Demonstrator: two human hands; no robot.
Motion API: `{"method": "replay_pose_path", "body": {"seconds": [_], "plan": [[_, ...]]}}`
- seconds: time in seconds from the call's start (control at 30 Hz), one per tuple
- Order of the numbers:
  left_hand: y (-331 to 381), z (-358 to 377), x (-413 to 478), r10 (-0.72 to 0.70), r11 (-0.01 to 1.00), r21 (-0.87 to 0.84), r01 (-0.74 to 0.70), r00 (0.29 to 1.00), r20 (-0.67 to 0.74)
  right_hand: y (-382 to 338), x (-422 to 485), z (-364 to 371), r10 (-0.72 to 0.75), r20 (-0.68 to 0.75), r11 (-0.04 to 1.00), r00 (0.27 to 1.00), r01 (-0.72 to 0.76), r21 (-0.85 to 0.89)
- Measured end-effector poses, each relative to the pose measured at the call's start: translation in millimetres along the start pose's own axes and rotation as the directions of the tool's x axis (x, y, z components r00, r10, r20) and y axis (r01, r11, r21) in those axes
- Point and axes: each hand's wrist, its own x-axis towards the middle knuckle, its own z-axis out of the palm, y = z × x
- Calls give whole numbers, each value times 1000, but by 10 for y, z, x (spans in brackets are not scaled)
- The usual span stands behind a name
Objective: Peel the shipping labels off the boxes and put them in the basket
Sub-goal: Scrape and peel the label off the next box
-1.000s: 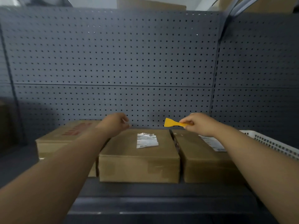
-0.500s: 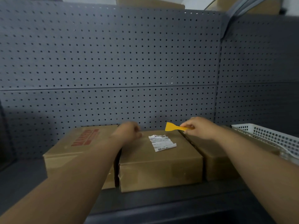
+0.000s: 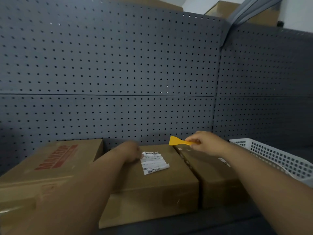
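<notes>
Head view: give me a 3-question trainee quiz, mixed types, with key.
1. True or false: the right hand holds a yellow scraper.
2. Which box carries the crumpled white label at the left hand? A) the red-printed box B) the middle box C) the basket
3. Fill in: the white basket sits on the ____ side of the boxes.

Key: 1 true; 2 B; 3 right
</notes>
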Motion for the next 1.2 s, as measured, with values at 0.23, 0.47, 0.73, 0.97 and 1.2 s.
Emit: {"method": "replay_pose_path", "body": {"seconds": [0.23, 0.47, 0.73, 0.97, 1.2], "plan": [[5, 38, 130, -2, 1000, 16, 3, 1000, -17, 82, 116, 43, -18, -1, 1000, 1000, 18, 25], [-12, 59, 180, -24, 998, -60, 20, 997, -66, 30, 182, 93, -50, 1, 998, 999, 50, 31], [14, 105, 202, -17, 992, -128, 5, 995, -95, 6, 210, 88, -72, -20, 996, 997, 73, 52], [125, 125, 268, 23, 996, -79, -30, 997, -77, 80, 199, 92, -78, -9, 996, 997, 79, 46], [153, 137, 352, 23, 983, -178, -37, 997, -78, 150, 200, 101, -76, 1, 996, 997, 76, 43]]}}
